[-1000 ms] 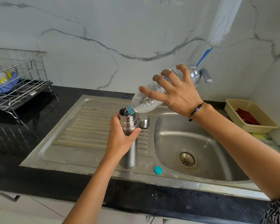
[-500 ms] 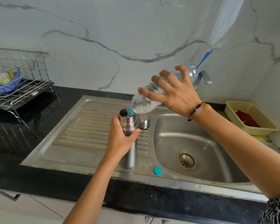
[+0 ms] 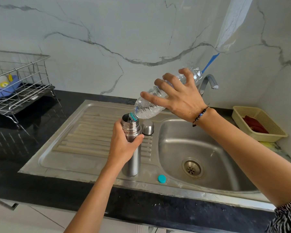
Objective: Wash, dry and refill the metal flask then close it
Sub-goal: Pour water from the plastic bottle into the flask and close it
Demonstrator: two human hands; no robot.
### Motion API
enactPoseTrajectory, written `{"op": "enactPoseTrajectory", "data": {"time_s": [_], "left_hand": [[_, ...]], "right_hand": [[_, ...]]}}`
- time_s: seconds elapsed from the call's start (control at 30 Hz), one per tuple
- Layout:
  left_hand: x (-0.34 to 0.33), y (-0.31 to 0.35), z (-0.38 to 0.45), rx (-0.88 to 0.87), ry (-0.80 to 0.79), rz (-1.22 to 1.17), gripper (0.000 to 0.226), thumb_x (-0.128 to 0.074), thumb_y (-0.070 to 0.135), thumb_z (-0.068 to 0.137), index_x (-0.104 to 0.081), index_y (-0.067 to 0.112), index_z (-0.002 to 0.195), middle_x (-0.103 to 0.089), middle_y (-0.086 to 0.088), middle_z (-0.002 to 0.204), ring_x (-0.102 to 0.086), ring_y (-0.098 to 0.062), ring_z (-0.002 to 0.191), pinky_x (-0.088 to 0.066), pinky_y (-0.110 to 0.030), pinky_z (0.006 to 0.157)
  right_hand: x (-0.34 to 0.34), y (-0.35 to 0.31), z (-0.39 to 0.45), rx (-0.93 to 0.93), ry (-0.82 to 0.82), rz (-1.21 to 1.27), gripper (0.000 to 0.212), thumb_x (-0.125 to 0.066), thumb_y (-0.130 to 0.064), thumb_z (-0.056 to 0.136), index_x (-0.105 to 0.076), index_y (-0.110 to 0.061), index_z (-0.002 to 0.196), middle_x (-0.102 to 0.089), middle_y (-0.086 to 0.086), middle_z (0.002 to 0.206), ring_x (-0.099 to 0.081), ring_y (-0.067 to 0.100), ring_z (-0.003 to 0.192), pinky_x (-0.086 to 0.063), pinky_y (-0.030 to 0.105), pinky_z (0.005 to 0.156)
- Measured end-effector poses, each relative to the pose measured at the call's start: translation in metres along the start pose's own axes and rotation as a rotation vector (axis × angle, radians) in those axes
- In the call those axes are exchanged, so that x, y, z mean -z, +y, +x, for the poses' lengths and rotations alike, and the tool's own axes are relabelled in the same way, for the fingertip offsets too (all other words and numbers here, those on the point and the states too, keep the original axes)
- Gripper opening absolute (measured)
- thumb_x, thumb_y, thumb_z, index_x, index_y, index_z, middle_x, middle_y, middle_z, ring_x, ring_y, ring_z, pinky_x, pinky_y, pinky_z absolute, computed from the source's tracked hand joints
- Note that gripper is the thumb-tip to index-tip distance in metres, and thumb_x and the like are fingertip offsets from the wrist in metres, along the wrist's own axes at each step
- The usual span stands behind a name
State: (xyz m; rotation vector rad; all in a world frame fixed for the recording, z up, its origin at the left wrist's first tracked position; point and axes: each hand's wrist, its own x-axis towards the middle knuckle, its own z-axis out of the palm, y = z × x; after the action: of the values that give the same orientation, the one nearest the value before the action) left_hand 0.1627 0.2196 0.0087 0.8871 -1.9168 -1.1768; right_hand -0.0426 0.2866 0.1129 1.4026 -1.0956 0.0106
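Left hand (image 3: 124,145) wraps tight around the upright flask (image 3: 132,148); right hand (image 3: 181,96) clutches the tipped bottle (image 3: 151,106), neck at the flask's mouth.

Left hand (image 3: 124,145) grips upright metal flask (image 3: 132,148), centre frame, base on the sink's draining board (image 3: 84,142). Right hand (image 3: 180,96) holds clear plastic bottle (image 3: 149,106) tilted, neck down at flask mouth. Flask cap (image 3: 147,127) just right of flask. Teal bottle cap (image 3: 161,179) lower centre. Wire dish rack (image 3: 18,88) at left edge; yellow basket (image 3: 259,123) at right.
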Motion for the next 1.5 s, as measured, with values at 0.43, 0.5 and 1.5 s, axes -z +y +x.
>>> {"op": "enactPoseTrajectory", "data": {"time_s": [0.43,0.5,1.5], "left_hand": [[0.0,0.001,0.0,0.011,0.001,0.01,0.075,-0.077,0.02,0.077,-0.031,0.019,0.136,-0.047,0.002,0.125,-0.049,-0.001,0.093,-0.039,0.0,0.061],[0.0,0.002,-0.001,0.01,0.001,0.009,0.075,-0.077,0.02,0.077,-0.031,0.02,0.136,-0.047,0.002,0.125,-0.049,-0.002,0.096,-0.038,-0.002,0.062],[0.003,0.002,-0.006,-0.007,0.012,0.043,0.07,-0.077,0.026,0.077,-0.034,0.02,0.132,-0.05,0.001,0.124,-0.052,-0.005,0.098,-0.038,0.003,0.065]], "right_hand": [[0.003,-0.001,-0.002,-0.021,-0.01,0.023,0.048,-0.046,-0.01,0.093,-0.044,-0.036,0.133,-0.063,0.005,0.107,-0.048,0.025,0.104,-0.033,0.051,0.088],[0.003,-0.001,-0.003,-0.024,-0.024,0.022,0.048,-0.045,-0.01,0.093,-0.043,-0.035,0.134,-0.063,0.006,0.109,-0.047,0.025,0.105,-0.033,0.051,0.089],[0.023,-0.109,-0.05,-0.939,-0.327,0.555,0.082,-0.069,-0.011,0.063,-0.039,-0.031,0.136,-0.056,0.002,0.109,-0.041,0.02,0.096,-0.033,0.042,0.084]]}}
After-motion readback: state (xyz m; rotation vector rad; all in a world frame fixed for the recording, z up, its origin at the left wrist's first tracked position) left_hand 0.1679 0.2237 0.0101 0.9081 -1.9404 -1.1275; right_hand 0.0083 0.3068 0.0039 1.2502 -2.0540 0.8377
